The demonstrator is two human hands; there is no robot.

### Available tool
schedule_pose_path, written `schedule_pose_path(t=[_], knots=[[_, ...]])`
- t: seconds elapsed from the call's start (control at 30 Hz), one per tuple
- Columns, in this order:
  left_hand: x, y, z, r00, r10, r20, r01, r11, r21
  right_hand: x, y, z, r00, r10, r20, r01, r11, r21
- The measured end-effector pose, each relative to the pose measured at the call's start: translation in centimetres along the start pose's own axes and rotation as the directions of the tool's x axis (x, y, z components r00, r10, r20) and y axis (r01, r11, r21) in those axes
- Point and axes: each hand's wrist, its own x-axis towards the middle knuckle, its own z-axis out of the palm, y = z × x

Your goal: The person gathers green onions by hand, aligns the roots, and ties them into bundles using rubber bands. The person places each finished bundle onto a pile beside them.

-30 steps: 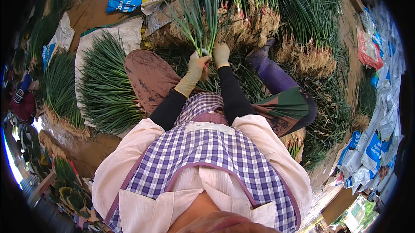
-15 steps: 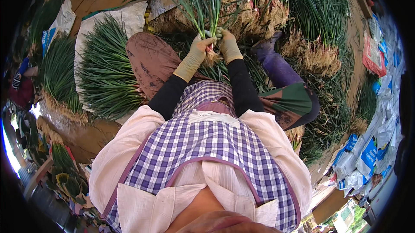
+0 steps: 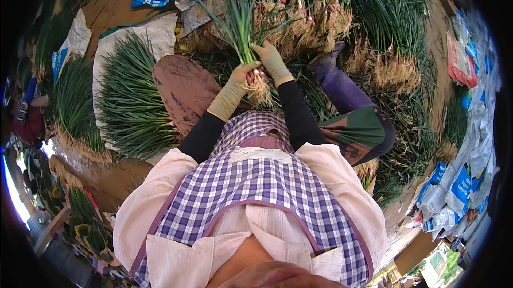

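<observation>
A bunch of spring onions (image 3: 245, 34) with pink bulbs and pale stringy roots is in front of me, leaves pointing away. My left hand (image 3: 238, 86), in a cream work glove, is wrapped round the stems just above the bulbs. Higher on the same stems, the gloved fingers of my right hand (image 3: 273, 62) close against them from the right; the fingertips are partly hidden. The roots hang below my left hand, toward the checked apron (image 3: 256, 181).
Piles of spring onions lie at the left (image 3: 133, 101) and far right (image 3: 393, 63), with more bunches (image 3: 307, 12) ahead. Loose leaves (image 3: 406, 149) cover the right side. White and blue sacks (image 3: 454, 192) heap at the right edge. A person (image 3: 29, 111) sits far left.
The bunch has tilted, its leaves leaning left, and has come a little nearer to me with both hands. My right hand's fingers have shifted along the stems.
</observation>
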Motion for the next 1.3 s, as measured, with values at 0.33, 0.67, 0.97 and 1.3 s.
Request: schedule_pose_path(t=[0.33, 0.67, 0.97, 1.3], knots=[[-2.5, 7.4, 5.7, 0.848, 0.189, 0.496, -0.182, 0.981, -0.062, -0.1, 4.5, -5.9, 0.738, 0.163, 0.654, 0.605, 0.268, -0.75], [5.3, 8.9, 7.0, 0.998, -0.035, 0.048, 0.028, 0.99, 0.14, 10.8, -7.4, -12.5, 0.87, -0.355, -0.342, -0.152, 0.466, -0.871], [6.8, 6.4, 0.8, 0.991, -0.126, -0.046, 0.134, 0.925, 0.356, -2.0, -3.7, -4.7, 0.943, -0.333, 0.017, 0.245, 0.657, -0.713], [3.5, 7.9, 4.1, 0.997, -0.069, -0.034, 0.074, 0.976, 0.205, -3.6, 0.6, -12.6, 0.976, -0.175, -0.132, 0.083, 0.852, -0.517]])
